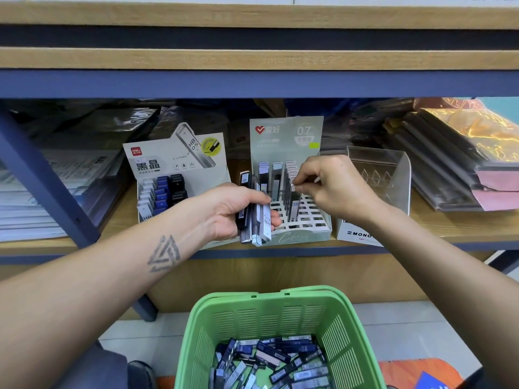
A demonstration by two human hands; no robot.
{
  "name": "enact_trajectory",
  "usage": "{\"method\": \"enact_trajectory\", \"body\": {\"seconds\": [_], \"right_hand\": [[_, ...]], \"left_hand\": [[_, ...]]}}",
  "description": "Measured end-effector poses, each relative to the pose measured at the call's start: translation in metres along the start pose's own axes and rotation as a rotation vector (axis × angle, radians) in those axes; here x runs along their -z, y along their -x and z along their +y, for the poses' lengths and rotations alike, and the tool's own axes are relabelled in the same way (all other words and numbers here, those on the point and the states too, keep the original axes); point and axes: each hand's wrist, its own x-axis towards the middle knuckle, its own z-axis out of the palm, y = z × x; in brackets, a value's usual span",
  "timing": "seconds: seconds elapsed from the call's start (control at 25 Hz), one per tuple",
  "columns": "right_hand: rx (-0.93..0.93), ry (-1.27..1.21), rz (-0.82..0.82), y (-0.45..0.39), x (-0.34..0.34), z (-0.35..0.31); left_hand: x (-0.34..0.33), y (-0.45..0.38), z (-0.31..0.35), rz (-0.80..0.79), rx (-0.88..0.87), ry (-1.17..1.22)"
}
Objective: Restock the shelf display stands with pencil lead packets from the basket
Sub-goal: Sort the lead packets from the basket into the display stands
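Left hand [238, 211] grips a fan of slim, rigid plastic lead packets [257, 220], frame centre; light, slick. Right hand [331, 186] pinches one packet's [294, 197] cap end, seating it in the pale green slotted stand [306, 220]

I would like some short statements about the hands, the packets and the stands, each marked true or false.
1. The left hand grips a bundle of packets. True.
2. The right hand reaches into the basket. False: it pinches a packet at the pale green stand.
3. The green basket is empty. False: many packets lie inside.
4. The clear stand sits right of the pale green stand. True.
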Motion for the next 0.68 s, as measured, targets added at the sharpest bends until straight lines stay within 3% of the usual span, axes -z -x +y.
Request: {"method": "enact_trajectory", "body": {"seconds": [0.44,0.68], "right_hand": [[0.054,0.221,0.065,0.0035,-0.006,-0.0029],[0.002,0.174,0.06,0.0033,-0.0033,-0.0085]], "left_hand": [[0.0004,0.0,-0.0002,-0.015,-0.001,0.008],[0.0003,0.0011,-0.0005,-0.079,-0.026,0.063]]}}
